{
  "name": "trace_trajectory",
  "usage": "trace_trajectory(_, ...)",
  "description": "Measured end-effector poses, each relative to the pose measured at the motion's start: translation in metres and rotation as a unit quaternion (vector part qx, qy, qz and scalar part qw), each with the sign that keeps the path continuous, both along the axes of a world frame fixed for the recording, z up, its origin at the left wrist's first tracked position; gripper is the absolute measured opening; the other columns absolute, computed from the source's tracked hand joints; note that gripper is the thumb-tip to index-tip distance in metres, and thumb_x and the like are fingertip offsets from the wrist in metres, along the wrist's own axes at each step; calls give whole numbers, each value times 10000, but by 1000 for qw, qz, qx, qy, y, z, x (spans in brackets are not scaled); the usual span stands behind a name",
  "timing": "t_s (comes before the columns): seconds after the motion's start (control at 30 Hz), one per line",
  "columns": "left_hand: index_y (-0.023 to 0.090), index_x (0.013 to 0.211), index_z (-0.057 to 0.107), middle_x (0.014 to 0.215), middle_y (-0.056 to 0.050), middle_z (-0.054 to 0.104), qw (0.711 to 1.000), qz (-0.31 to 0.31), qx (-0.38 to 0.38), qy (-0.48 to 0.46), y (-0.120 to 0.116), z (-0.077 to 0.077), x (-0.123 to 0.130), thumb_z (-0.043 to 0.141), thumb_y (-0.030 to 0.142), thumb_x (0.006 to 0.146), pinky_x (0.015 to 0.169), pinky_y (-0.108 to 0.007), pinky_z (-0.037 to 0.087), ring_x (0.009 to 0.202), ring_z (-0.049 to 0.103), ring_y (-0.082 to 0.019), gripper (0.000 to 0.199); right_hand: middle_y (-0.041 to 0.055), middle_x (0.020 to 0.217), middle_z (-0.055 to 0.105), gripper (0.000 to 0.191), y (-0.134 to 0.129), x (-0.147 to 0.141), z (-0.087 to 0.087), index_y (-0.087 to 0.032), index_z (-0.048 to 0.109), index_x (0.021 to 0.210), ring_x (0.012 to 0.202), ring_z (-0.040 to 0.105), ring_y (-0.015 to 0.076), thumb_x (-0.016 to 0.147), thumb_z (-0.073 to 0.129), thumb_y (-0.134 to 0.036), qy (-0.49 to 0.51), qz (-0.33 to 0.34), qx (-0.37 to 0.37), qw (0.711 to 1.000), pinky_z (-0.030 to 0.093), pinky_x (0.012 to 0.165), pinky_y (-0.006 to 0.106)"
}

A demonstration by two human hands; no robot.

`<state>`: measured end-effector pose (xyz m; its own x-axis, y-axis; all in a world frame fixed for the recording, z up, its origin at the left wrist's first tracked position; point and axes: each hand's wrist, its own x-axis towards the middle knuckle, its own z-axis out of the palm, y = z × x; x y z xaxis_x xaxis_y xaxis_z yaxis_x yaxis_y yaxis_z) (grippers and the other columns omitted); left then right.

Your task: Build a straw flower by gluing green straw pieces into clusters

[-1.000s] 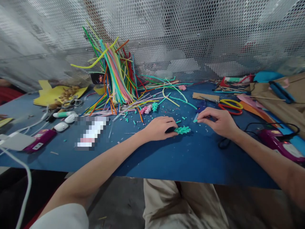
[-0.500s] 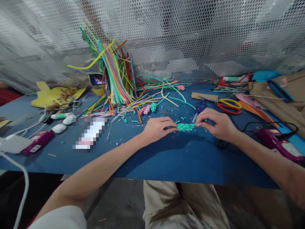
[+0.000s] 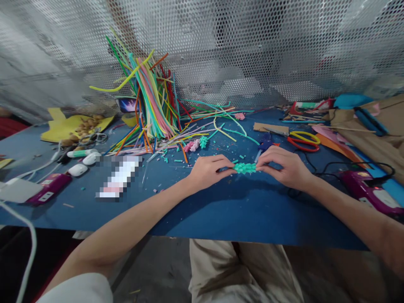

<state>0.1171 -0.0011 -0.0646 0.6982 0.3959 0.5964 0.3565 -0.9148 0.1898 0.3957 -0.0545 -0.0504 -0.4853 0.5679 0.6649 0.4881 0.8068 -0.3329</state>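
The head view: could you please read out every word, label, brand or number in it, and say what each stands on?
No text can be read.
Left purple power strip: label too blurred.
Right purple power strip: markings too small.
Pixelated patch: nothing legible.

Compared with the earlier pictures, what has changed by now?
The right hand, first apart from the green fuzzy piece, has moved in leftward and taken hold of its right end. The left hand kept its grip on the other end; the bundle of coloured stems stayed put.

Plain blue tabletop (image 3: 202, 214)
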Motion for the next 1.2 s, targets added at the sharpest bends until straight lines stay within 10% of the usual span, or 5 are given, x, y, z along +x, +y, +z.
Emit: trace_trajectory(1.2,184,959,723,936,-37,744,999,9,-32,-36,0,-1,-1,664,394,939,645,-193,492,681,655,-80,219,-1,846,752,112,-4,1,2,-269,689,889,783,671,200,834,768,-212,8,-75,80,994,472,773,407)
